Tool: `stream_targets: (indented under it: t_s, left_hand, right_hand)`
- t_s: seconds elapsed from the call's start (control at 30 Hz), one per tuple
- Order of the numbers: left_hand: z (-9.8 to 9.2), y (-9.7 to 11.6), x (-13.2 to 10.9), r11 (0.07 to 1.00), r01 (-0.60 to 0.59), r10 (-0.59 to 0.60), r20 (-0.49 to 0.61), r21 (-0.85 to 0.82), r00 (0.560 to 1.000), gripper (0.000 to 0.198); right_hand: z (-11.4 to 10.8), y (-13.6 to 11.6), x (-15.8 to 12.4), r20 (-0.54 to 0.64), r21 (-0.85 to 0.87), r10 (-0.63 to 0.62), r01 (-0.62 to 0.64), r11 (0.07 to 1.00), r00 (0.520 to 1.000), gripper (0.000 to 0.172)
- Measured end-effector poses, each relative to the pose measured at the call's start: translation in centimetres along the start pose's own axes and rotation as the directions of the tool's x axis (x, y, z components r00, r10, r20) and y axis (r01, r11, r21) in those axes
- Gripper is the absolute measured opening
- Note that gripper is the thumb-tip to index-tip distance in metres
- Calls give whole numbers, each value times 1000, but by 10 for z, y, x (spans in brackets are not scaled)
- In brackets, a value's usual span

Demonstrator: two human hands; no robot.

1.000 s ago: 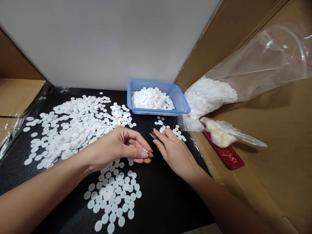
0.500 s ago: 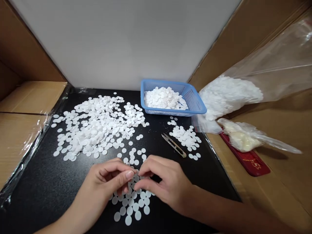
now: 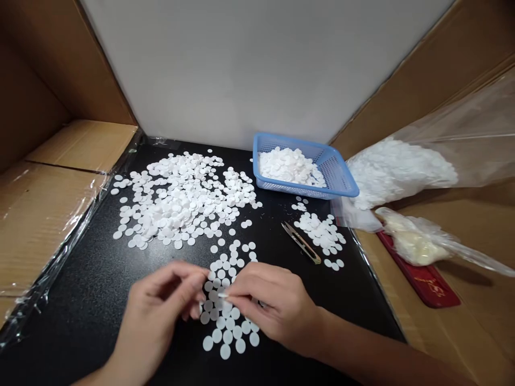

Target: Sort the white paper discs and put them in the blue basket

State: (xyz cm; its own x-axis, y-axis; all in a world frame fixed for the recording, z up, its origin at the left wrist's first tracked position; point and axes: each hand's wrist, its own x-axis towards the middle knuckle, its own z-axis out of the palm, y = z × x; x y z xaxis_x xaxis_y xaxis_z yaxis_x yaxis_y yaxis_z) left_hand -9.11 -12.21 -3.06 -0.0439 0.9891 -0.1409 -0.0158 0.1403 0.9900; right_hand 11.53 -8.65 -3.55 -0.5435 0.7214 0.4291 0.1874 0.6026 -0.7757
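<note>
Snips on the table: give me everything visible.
The snips are slim and metal-looking, with two pointed blades slightly parted and joined at the butt end. They lie on the black table, tips toward the upper left of the picture, butt toward the lower right, just left of the small pile of discs. Nothing is seen holding them.

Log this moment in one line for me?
right hand: pinching white disc; left hand: grip unclear; snips: on table; blue basket: discs inside

The right hand is now pinching what seems a white disc beside the left hand; the released snips are lying beyond both.
</note>
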Motion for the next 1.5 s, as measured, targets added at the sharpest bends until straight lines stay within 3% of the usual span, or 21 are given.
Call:
stream_targets:
  t_s: [0.07, 0.17, 0.27, 0.33, 0.4, 0.47, 0.57, 0.63, 0.7, 0.83, 1.07, 1.17, 1.3, 1.5]
  left_hand:
    - [-14, 5, 7, 999, -1, -2, -82, -36, 997, 20]
    - [-35, 14, 14, 1000, -16, 15, -130, -9, 991, 30]
    - [-53, 20, 13, 986, -10, 24, -86, 165, 996, 36]
    - [-63, 20, 10, 945, -32, 42, -23, 325, 999, 42]
    - [-72, 20, 6, 888, -78, 67, 40, 453, 997, 56]
    - [-79, 20, 4, 844, -116, 96, 65, 523, 993, 63]
    - [-84, 20, 6, 776, -126, 132, 36, 618, 991, 41]
    - [-83, 19, 12, 708, -175, 166, 79, 684, 983, 21]
    - [-77, 17, 20, 636, -323, 226, 231, 701, 946, 19]
    - [-51, 7, 36, 499, -591, 306, 509, 634, 804, 24]
    - [-2, -16, 51, 295, -802, 305, 744, 520, 595, 37]
    - [5, -21, 56, 250, -816, 274, 770, 521, 576, 54]
    - [5, -24, 60, 281, -810, 223, 786, 514, 576, 69]
    - [-6, -18, 57, 368, -807, 145, 829, 462, 540, 74]
  right_hand:
    - [-3, 13, -1, 22, -249, -143, 143, 958, 990, 19]
    - [-6, 29, -2, 102, -539, -189, 214, 815, 977, 26]
    - [-7, 36, -3, 184, -635, -204, 275, 722, 961, 30]
    - [-9, 35, -4, 205, -607, -202, 287, 741, 958, 29]
    - [-13, 34, -6, 173, -550, -158, 229, 803, 972, 27]
    - [-20, 32, -8, 95, -512, -46, 88, 854, 994, 27]
    - [-32, 33, -8, -19, -533, 116, -109, 839, 993, 38]
    - [-38, 37, -5, -82, -548, 151, -171, 819, 985, 36]
    - [-40, 42, 0, -117, -532, 149, -188, 826, 982, 26]
    - [-38, 59, 16, -90, -489, 164, -187, 852, 982, 23]
    - [-32, 82, 38, -27, -505, 98, -98, 858, 995, 20]
    - [-31, 81, 40, -7, -465, 84, -78, 882, 996, 17]
    - [-33, 69, 38, -8, -426, 104, -98, 900, 995, 12]
    - [-43, 58, 32, 182, -297, 185, -125, 947, 966, 12]
